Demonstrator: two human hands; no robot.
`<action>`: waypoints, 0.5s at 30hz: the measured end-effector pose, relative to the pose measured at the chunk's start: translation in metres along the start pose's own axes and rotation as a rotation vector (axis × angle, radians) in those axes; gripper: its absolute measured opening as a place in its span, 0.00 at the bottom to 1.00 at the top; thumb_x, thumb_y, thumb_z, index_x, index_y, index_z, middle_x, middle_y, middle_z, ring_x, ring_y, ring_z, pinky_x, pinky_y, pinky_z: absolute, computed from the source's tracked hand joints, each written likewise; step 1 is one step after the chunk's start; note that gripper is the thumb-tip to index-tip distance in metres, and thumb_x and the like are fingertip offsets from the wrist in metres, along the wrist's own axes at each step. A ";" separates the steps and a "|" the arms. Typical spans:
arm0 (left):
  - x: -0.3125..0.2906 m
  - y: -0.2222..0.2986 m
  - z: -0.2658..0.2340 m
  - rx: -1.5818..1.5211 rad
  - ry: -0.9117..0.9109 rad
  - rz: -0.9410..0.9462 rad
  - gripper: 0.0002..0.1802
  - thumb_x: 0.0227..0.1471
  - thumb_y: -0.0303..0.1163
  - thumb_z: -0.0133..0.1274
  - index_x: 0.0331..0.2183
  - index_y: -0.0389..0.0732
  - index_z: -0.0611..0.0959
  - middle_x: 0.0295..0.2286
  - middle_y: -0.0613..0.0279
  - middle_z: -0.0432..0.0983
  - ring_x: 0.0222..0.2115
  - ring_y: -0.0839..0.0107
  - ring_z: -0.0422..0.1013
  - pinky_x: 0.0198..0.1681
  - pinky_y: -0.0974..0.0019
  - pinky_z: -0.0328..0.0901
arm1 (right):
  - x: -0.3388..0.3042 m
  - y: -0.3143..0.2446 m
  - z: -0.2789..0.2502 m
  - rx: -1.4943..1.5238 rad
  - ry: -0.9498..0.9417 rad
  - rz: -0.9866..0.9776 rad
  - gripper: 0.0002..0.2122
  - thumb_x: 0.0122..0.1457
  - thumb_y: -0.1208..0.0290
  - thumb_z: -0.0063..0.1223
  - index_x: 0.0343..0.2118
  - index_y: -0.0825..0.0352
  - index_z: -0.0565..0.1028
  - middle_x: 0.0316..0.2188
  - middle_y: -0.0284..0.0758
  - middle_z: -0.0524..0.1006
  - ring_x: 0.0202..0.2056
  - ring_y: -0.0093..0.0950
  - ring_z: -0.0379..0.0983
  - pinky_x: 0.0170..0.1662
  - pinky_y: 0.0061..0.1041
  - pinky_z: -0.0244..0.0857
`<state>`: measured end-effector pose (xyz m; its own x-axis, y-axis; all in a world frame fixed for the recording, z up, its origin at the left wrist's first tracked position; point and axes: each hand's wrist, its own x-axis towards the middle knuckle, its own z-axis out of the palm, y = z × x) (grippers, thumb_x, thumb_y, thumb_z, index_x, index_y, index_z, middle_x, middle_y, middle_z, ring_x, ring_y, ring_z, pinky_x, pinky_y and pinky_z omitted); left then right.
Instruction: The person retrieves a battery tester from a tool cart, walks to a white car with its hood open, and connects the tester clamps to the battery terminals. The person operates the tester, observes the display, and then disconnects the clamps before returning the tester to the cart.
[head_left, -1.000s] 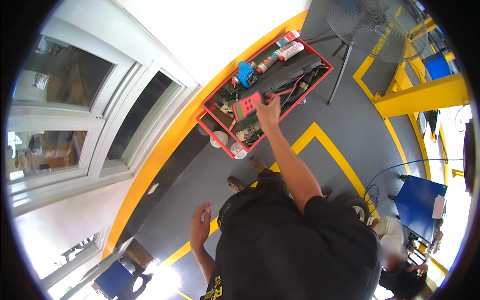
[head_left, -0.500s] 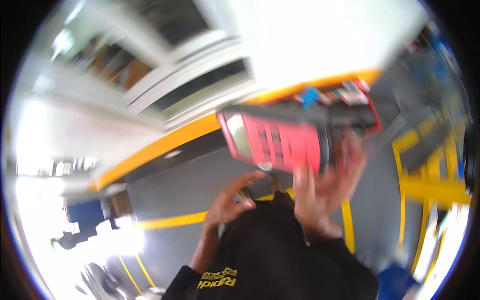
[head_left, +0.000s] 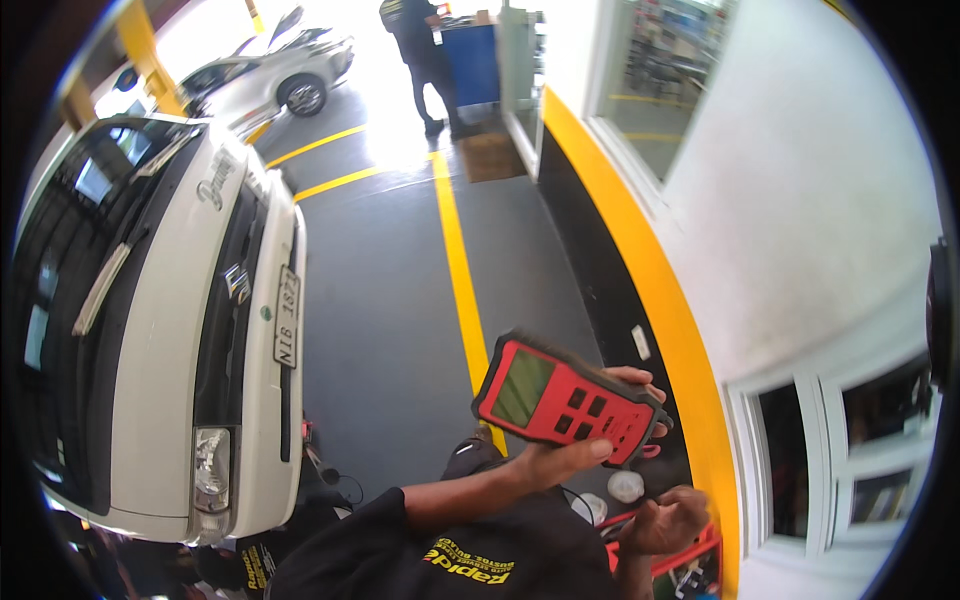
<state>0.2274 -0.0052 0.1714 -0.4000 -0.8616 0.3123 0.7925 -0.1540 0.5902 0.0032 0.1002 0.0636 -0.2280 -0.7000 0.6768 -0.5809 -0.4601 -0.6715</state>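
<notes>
The step in hand is judged to be the holding of the boxy red handheld meter with a black bumper frame [head_left: 568, 400] clear of the shallow red open-topped tray [head_left: 716, 545], with its face turned up to be looked at. The meter is borne by no surface; it is held in the air by the left hand [head_left: 562, 460], beyond the tray's far edge, and is seen against the grey floor [head_left: 400, 290] and its yellow painted stripe [head_left: 455, 260]. A firm grip is taken there: the thumb is laid flat over the button end and fingers are wrapped round the opposite side, while the green rectangular display [head_left: 523, 385] is left uncovered. No readout can be made out on it. The bare right hand [head_left: 672, 520] is seen in front of the tray's far edge, half closed, its fingers loosely curled; whether anything is held inside, or the rim touched, cannot be told. Near that edge a whitish round object [head_left: 626, 486] is seen. For the next move, a level meter and an unblocked display would seem to be called for, with the thumb kept off any button not meant to be pressed.
</notes>
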 end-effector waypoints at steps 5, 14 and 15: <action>0.036 0.116 -0.082 -0.088 -0.045 0.045 0.42 0.59 0.37 0.67 0.67 0.32 0.69 0.56 0.47 0.76 0.49 0.61 0.82 0.51 0.58 0.80 | 0.083 0.004 0.205 0.087 -0.437 0.132 0.41 0.54 0.50 0.76 0.65 0.67 0.68 0.60 0.39 0.74 0.61 0.40 0.71 0.63 0.44 0.63; 0.115 0.354 -0.248 0.207 0.006 0.577 0.44 0.65 0.61 0.55 0.61 0.28 0.73 0.48 0.36 0.74 0.32 0.53 0.84 0.48 0.46 0.80 | 0.171 0.053 0.534 0.282 -1.050 0.365 0.13 0.60 0.65 0.71 0.43 0.67 0.82 0.51 0.45 0.79 0.56 0.47 0.74 0.59 0.41 0.69; 0.123 0.383 -0.265 0.238 0.019 0.655 0.41 0.66 0.59 0.55 0.60 0.30 0.74 0.47 0.37 0.75 0.31 0.55 0.84 0.46 0.47 0.80 | 0.182 0.058 0.570 0.272 -1.086 0.347 0.12 0.60 0.67 0.70 0.43 0.66 0.82 0.51 0.44 0.79 0.55 0.46 0.75 0.58 0.41 0.70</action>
<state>0.6036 -0.2985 0.2390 0.1361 -0.7493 0.6481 0.7442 0.5091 0.4324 0.3733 -0.3652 -0.0241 0.5223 -0.8490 -0.0802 -0.4026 -0.1625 -0.9008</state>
